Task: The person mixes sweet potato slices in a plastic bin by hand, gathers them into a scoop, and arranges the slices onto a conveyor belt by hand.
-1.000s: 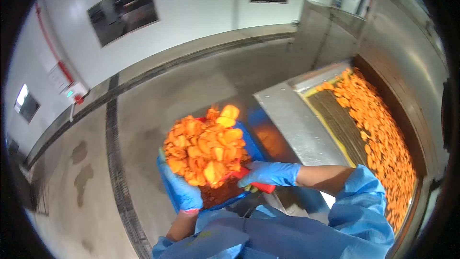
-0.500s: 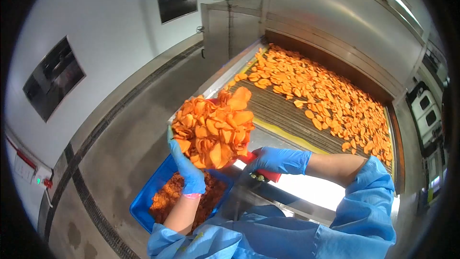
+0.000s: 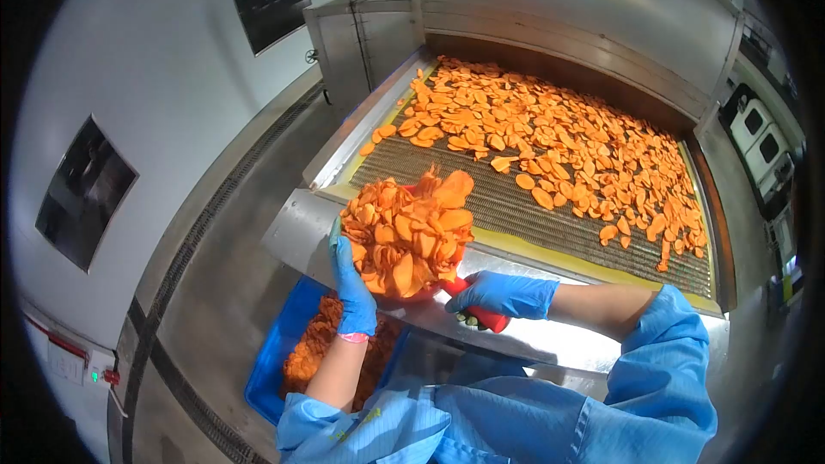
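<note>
My right hand (image 3: 503, 294) wraps around the handle of a red scoop (image 3: 491, 318). A tall heap of thin orange slices (image 3: 404, 232) fills the scoop and hides most of its bowl. Against the left side of the heap lies my left hand (image 3: 354, 283), its visible fingers stretched flat and upward along the slices. Blue gloves cover both hands. The heap is in front of the near edge of a conveyor belt (image 3: 447, 174), where more slices (image 3: 567, 142) are spread in a loose layer.
Below my left arm stands a blue crate (image 3: 273, 371) holding more orange slices (image 3: 314, 348). A metal ledge (image 3: 296, 222) borders the belt's near side, with a yellow strip (image 3: 524, 249) along it. A steel housing (image 3: 584, 17) rises behind the belt. A floor drain (image 3: 202, 198) runs at left.
The loaded scoop and both hands have shifted right and nearer the belt. The camera view has turned too, so the belt appears farther left. Both hands keep the same hold.
</note>
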The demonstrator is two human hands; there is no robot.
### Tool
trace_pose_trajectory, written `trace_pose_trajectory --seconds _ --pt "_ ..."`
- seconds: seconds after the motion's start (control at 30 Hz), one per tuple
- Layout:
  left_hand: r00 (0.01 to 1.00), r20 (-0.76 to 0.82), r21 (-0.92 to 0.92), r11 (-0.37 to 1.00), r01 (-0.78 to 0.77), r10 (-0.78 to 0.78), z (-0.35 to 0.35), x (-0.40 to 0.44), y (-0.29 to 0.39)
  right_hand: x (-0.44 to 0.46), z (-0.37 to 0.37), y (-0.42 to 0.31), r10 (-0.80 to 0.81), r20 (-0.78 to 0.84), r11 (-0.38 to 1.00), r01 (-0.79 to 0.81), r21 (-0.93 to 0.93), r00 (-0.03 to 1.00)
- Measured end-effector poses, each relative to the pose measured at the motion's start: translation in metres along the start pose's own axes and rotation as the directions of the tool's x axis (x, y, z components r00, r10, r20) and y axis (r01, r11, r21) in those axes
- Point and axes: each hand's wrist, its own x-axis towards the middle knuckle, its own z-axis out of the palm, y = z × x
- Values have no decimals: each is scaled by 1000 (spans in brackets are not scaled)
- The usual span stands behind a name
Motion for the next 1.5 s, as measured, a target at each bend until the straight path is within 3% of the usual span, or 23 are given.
trace_pose_trajectory --seconds 0.03,0.13,0.17,0.2,0.23,0.3,0.37,0.43,0.47,0.53,0.57,0.63,0.7,0.77,0.83,0.9,0.97,1.07,1.27,1.3,1.4,1.47,1.5 --pt "1000 2 -3 1000 -5 5 -4 -2 1 9 3 9 -17 52 1000 16 21 999" --pt "1000 3 -11 1000 15 -15 -9 0 2 13 9 17 -26 -31 1000 26 2 999" --pt "1000 14 -14 1000 1 -1 -6 0 5 16 10 21 -31 -20 999 31 36 999" --pt "999 -24 42 999 24 -23 -13 -3 2 1 12 15 -26 -3 983 26 182 1000" --pt "1000 -21 40 999 20 -19 -11 -1 4 6 11 16 -81 6 992 80 93 997" --pt "989 -69 320 942 -103 131 -9 -10 10 -22 -15 8 -27 -45 990 20 -137 999" --pt "990 -88 254 964 -84 109 -3 -8 18 -30 -39 -2 1 -8 965 -3 -261 1000" --pt "998 -14 161 985 -66 69 3 -8 27 -45 -69 -29 -9 -266 916 -98 -388 964" --pt "1000 3 167 986 -29 29 5 -7 32 -41 -81 -35 -299 -321 918 180 -353 899" --pt "997 20 239 968 -73 70 7 -7 38 -30 -89 -43 -629 -348 768 488 -414 695" --pt "993 56 310 944 -116 104 9 -7 40 -25 -89 -48 -710 -307 687 526 -502 634" --pt "983 78 381 907 -181 164 13 -5 41 -9 -82 -65 -789 -85 578 686 -442 609" --pt "953 163 561 770 -302 255 14 1 35 16 -83 -75 -814 -9 490 678 -548 581" --pt "946 158 585 746 -319 282 16 3 39 29 -80 -86 -775 119 470 692 -547 621" --pt "920 298 789 477 -388 255 29 1 51 28 -74 -95 -753 210 376 670 -641 623" --pt "927 260 811 460 -361 269 38 1 50 32 -67 -95 -741 310 260 680 -686 596" --pt "904 355 894 196 -403 238 48 -1 49 36 -61 -91 -746 365 -4 545 -839 557" --pt "929 290 924 185 -335 231 55 0 43 48 -65 -86 -767 362 -35 530 -847 529" --pt "955 193 959 163 -233 227 70 -4 41 75 -75 -79 -885 275 -4 584 -812 377" --pt "956 195 961 152 -231 217 70 -4 39 72 -74 -81 -878 270 -1 564 -826 394" --pt "943 214 952 160 -259 253 66 1 36 97 -86 -75 -879 263 65 647 -760 397" --pt "945 209 956 152 -252 252 67 0 35 106 -89 -70 -924 141 210 782 -588 354" --pt "948 194 961 147 -235 251 68 1 34 106 -87 -69 -924 140 209 778 -592 355"
